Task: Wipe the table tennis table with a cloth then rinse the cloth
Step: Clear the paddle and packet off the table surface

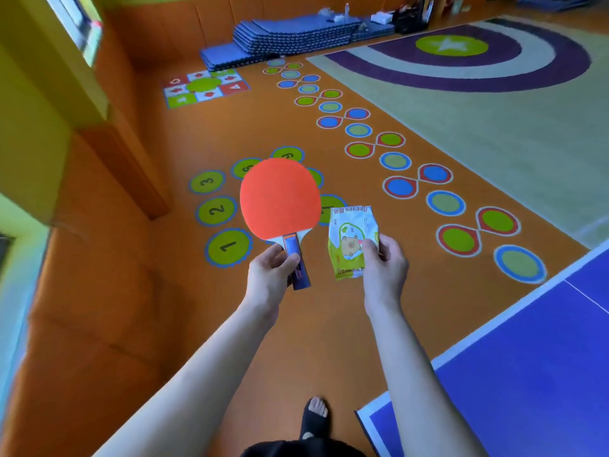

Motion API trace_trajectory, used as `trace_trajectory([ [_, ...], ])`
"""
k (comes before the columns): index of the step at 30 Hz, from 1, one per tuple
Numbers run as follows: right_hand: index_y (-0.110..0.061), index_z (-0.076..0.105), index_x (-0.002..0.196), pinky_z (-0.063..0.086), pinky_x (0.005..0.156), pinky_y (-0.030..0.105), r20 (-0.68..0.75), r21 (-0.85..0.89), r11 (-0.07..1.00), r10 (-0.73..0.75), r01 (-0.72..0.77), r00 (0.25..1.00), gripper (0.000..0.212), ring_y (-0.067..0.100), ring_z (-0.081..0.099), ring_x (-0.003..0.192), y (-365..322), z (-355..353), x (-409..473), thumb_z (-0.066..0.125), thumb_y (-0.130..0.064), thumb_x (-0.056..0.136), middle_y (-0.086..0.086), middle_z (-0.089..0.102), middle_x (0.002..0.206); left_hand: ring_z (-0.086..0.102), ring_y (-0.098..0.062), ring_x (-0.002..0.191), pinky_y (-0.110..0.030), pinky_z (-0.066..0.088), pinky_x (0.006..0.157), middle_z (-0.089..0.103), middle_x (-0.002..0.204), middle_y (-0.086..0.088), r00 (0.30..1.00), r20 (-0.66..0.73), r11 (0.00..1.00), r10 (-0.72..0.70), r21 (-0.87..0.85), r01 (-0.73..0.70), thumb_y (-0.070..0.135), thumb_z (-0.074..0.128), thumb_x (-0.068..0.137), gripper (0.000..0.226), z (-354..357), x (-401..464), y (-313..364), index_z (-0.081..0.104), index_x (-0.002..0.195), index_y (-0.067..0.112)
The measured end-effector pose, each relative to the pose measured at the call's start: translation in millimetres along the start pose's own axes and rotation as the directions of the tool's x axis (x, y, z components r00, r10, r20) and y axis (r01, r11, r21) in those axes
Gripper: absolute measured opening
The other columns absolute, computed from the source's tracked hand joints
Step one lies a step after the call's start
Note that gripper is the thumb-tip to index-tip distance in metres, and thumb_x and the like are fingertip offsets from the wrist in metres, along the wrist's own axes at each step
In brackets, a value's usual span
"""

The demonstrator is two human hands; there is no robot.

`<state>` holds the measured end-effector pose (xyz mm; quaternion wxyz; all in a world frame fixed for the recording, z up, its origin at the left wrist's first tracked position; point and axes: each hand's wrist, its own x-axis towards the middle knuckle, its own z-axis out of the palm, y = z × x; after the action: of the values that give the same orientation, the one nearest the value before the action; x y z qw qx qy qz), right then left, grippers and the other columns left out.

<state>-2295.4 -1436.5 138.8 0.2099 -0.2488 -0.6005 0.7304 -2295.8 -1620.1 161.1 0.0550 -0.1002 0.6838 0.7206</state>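
My left hand grips the blue handle of a table tennis paddle, its red face up and pointing away from me. My right hand holds a green and white plastic packet with a cartoon animal printed on it. Both are held out over the orange floor, side by side and apart. The blue table tennis table with white edge lines fills the lower right, to the right of my right arm. No cloth is in view.
Numbered green circles and coloured rings are painted on the orange floor. Stacked blue mats lie against the far wall. A large rug covers the right side. An orange padded wall runs along the left. My foot shows below.
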Motion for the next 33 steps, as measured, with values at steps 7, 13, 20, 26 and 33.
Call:
trace_trajectory([
  [7, -0.012, 0.072, 0.112, 0.051, 0.058, 0.016, 0.018, 0.070, 0.998, -0.002, 0.001, 1.000, 0.018, 0.011, 0.070, 0.083, -15.6, 98.8, 106.7, 0.069, -0.010, 0.095, 0.001, 0.077, 0.100, 0.053, -0.019, 0.080, -0.039, 0.055, 0.080, 0.059, 0.083, -0.005, 0.999, -0.028, 1.000, 0.027, 0.011, -0.026, 0.009, 0.064, 0.096, 0.018, 2.0, 129.2, 49.2, 0.063, 0.111, -0.001],
  [13, -0.011, 0.072, 0.110, 0.051, 0.053, 0.016, -0.052, 0.102, 0.995, 0.013, -0.007, 0.999, 0.016, 0.012, 0.070, 0.082, -11.9, 137.1, 180.6, 0.069, -0.007, 0.095, 0.003, 0.078, 0.100, 0.051, -0.016, 0.075, -0.036, 0.051, 0.077, 0.057, 0.071, 0.002, 0.998, 0.066, 1.000, 0.023, 0.012, -0.023, 0.005, 0.061, 0.097, 0.021, 34.7, 223.7, 72.0, 0.066, 0.081, 0.018],
  [20, -0.011, 0.072, 0.109, 0.053, 0.065, 0.018, -0.257, 0.041, 0.996, -0.066, 0.079, 0.964, 0.016, 0.008, 0.071, 0.079, -19.9, 170.6, 272.0, 0.068, -0.005, 0.095, -0.002, 0.078, 0.094, 0.037, -0.020, 0.074, -0.039, 0.038, 0.073, 0.042, 0.066, 0.000, 0.958, 0.286, 0.998, 0.021, 0.046, -0.036, 0.007, 0.065, 0.092, 0.023, 88.5, 360.8, 99.0, 0.049, 0.076, 0.015],
  [26, -0.016, 0.071, 0.106, 0.052, 0.072, 0.020, -0.502, -0.033, 0.992, -0.121, 0.121, 0.856, 0.015, 0.005, 0.067, 0.081, -39.7, 145.5, 331.8, 0.068, -0.005, 0.095, -0.005, 0.074, 0.095, 0.044, -0.016, 0.071, -0.031, 0.045, 0.067, 0.047, 0.067, 0.000, 0.852, 0.524, 0.999, -0.016, 0.036, -0.003, 0.004, 0.062, 0.095, 0.023, 176.4, 442.4, 114.7, 0.052, 0.078, 0.016],
  [33, -0.013, 0.067, 0.108, 0.054, 0.051, 0.020, -0.750, 0.014, 0.990, -0.084, 0.144, 0.656, 0.017, -0.007, 0.067, 0.069, -49.3, 65.9, 395.1, 0.065, 0.001, 0.098, -0.005, 0.072, 0.094, 0.051, -0.017, 0.077, -0.027, 0.048, 0.067, 0.060, 0.087, -0.006, 0.618, 0.773, 0.990, -0.144, 0.113, 0.089, 0.004, 0.062, 0.096, 0.014, 317.7, 472.7, 96.3, 0.055, 0.090, 0.015],
])
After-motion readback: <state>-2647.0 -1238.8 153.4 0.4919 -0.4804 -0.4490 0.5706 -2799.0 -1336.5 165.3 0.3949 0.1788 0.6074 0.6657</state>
